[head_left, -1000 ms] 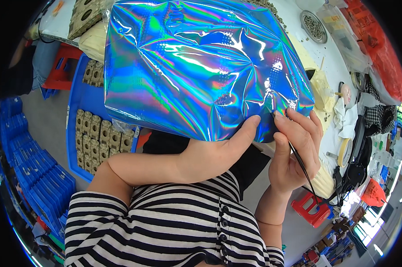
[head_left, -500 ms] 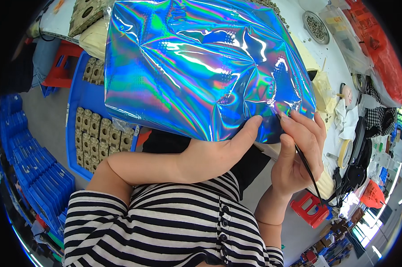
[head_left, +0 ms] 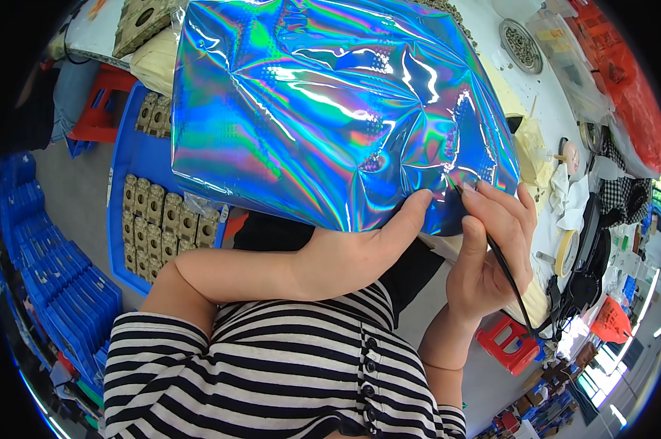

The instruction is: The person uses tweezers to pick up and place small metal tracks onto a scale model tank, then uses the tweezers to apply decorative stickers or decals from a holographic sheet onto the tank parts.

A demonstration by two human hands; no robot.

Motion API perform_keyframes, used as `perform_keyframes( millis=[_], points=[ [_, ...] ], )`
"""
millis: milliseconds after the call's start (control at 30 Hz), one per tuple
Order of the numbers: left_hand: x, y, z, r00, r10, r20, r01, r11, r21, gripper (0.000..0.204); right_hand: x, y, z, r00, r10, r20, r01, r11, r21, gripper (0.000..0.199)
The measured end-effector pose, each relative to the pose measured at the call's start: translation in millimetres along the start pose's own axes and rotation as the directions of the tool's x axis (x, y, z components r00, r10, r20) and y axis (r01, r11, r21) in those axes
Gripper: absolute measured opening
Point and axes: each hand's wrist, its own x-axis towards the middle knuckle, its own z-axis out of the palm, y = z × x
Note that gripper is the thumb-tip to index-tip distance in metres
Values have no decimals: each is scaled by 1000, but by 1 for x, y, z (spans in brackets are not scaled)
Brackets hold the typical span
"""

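A large holographic foil sheet (head_left: pixel 294 139), blue with rainbow streaks and creases, fills the upper middle of the view. At its near edge my left hand (head_left: pixel 352 256) grips it, thumb on top and the other fingers hidden underneath. My right hand (head_left: pixel 495 249) pinches a thin black pen-like tool (head_left: pixel 510 274) between thumb and fingers. The tool's tip meets or nearly meets the foil near its lower right corner; contact is hard to tell. Its tail curves down past my palm. Whatever lies under the foil is hidden.
A blue tray (head_left: pixel 136 282) with rows of patterned tan blocks (head_left: pixel 155 205) is at left. Blue crates (head_left: pixel 67 278) are stacked beyond it. On the white table at right are a round dish of small pieces (head_left: pixel 521 47) and a tape roll (head_left: pixel 567 252). Red stools (head_left: pixel 508 344) stand nearby.
The tool's tail has swung slightly and its tip has shifted a little on the foil. My left hand and the foil look almost unmoved.
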Motion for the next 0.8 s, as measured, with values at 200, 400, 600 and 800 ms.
perform_keyframes(
  millis=[200, 400, 600, 800],
  points=[
    [1, -1, -1, 999, -13, 32, 10, 998, 70, 33, 1, 2, 2, 1000, 4, 7, -4, 1000, -10, 12],
    [3, 4, -4, 997, -35, 66, 24, 988, 152, 35, 2, 2, 1, 1000, 10, 1, -10, 1000, 8, 13],
    [1, 0, -1, 998, 58, -14, -56, 993, 103, 32, 3, 1, 2, 1000, 12, -10, -12, 1000, 28, 13],
    [-3, 4, -6, 996, 17, 87, -41, 960, 278, 29, 2, 0, 1, 999, 25, -29, -24, 999, 48, 13]
  ],
)
